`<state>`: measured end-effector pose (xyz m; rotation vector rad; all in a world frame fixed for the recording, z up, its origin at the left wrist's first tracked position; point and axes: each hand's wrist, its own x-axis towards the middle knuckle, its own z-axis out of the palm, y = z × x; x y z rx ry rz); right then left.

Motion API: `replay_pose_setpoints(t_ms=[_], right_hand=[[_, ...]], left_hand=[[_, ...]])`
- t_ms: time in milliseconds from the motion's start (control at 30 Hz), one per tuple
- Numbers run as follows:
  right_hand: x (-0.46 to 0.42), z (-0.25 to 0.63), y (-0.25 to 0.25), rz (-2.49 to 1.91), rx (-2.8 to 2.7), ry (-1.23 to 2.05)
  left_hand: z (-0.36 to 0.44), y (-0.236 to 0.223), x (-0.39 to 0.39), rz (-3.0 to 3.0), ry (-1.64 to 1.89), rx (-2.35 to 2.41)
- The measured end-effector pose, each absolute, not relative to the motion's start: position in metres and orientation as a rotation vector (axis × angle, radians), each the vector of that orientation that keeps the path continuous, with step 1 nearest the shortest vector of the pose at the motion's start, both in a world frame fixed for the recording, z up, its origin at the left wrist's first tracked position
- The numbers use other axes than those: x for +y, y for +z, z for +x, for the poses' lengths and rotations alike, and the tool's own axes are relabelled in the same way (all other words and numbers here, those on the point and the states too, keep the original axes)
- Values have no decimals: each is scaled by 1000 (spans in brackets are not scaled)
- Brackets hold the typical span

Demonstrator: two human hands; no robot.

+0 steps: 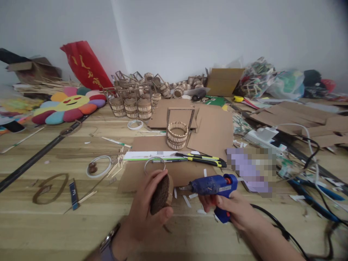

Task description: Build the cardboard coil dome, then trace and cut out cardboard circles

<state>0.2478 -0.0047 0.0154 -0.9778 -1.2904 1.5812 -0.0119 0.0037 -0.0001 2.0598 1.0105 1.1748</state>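
My left hand [145, 208], with a watch on its wrist, grips a round brown cardboard piece [161, 195] on edge, fingers over the top and thumb below. In my right hand [233, 210] is a blue hot glue gun [213, 185], its nozzle pointing left toward the cardboard piece and apart from it. A thin ring [154, 165] stands just behind my left fingers; whether they touch cannot be seen. Beyond lies a white strip [146, 156] with a black and yellow utility knife [206, 159]. A small wooden-slat bucket with a square handle [177, 136] stands on cardboard farther back.
Several finished-looking buckets [132, 107] stand at the back. A flower cushion [70, 105] lies left, and tape rolls [99, 166] sit nearer. On the right are a power strip [266, 139], blue-handled pliers [312, 197] and the glue gun's black cord [272, 217].
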Motion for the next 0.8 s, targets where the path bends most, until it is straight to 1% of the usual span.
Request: replay_pose_setpoints(t_ms=[333,567,800], right_hand=[[-6,246,18,-1033,-1385,1552],[-6,243,21,-1069,-1346,1556],[-14,222,20,-1087,-995,1422]], left_hand=[[-13,2,6,2215,1190,1061],[-12,5,6,2298,1165,1084],[-2,2,2,2421,1072,1195]])
